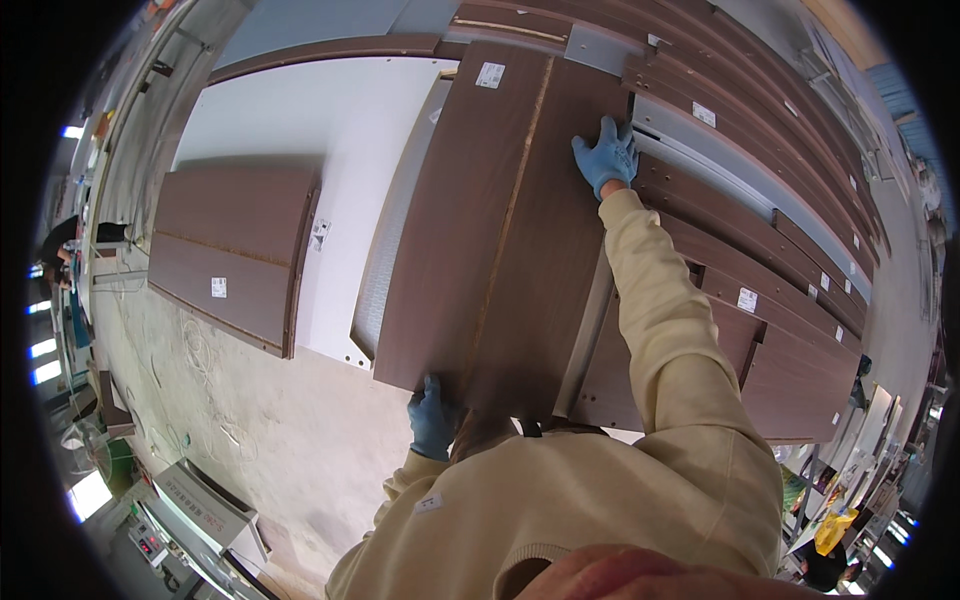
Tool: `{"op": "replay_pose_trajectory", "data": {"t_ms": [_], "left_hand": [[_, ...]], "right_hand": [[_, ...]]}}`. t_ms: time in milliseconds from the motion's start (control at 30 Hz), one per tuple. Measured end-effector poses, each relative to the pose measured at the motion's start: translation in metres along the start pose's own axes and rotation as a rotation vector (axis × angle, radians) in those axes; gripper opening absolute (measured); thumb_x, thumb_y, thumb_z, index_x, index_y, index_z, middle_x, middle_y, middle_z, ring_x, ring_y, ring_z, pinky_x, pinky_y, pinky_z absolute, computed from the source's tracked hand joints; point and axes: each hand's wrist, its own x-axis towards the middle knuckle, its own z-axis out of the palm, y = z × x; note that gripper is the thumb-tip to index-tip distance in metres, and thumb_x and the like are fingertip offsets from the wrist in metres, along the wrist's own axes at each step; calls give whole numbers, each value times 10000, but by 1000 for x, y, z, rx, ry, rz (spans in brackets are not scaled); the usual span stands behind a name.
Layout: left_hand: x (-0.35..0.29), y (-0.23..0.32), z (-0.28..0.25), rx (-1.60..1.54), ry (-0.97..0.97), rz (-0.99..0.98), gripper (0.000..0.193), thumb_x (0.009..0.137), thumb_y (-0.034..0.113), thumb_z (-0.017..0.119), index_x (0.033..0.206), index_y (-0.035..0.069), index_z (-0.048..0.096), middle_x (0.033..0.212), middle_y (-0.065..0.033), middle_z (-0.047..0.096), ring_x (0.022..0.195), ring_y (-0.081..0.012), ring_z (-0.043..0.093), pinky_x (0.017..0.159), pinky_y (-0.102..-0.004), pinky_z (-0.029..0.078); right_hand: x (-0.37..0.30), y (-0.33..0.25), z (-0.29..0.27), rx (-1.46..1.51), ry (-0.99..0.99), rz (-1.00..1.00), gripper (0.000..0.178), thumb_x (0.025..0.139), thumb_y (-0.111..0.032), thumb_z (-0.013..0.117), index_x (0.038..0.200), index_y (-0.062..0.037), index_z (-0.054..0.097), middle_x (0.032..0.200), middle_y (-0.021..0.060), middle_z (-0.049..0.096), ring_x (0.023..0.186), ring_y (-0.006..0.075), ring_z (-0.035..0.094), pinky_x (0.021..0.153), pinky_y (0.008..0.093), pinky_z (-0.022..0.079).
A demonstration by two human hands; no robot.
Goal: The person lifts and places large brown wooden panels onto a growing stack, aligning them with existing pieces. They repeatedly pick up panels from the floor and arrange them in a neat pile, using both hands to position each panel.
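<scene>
Head view: grooved brown panel (497, 220) is lying lengthwise between both hands, right of a white panel (335, 120).
Right hand (607, 158): is resting wide-fingered at the far right edge, seemingly steadying it.
Left hand (430, 425): is meeting the near edge, probably supporting it; cannot tell if gripping.
Brown panels (760, 215): are lying rowed at right, perhaps for reach.
Floor (300, 470): is showing pale, bearing loose cord (200, 350).
Room: a distant person (70, 240) is appearing at left.

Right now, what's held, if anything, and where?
Grooved brown panel: left hand at its near edge, right hand at its right edge, toward the far end; actual grip unclear.
</scene>
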Motion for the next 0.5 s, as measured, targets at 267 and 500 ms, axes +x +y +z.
{"op": "replay_pose_trajectory", "data": {"t_ms": [267,500], "left_hand": [[-5,24,6,-711,-58,-249,453,1034,442,690,1190,18,655,985,-87,674,794,-225,671,703,-425,663],[-2,21,-2,-726,-190,-227,442,1066,387,653,1302,15,628,1143,-139,690,952,-267,690,776,-465,660]], "right_hand": [[-5,3,-18,21,-109,-16,838,893,-557,697,1579,-158,426,1692,271,263,1539,467,303,1239,561,307],[-60,6,-47,-47,-83,-212,763,906,-483,703,1545,-138,469,1645,244,366,1509,430,373,1234,554,321]]}}
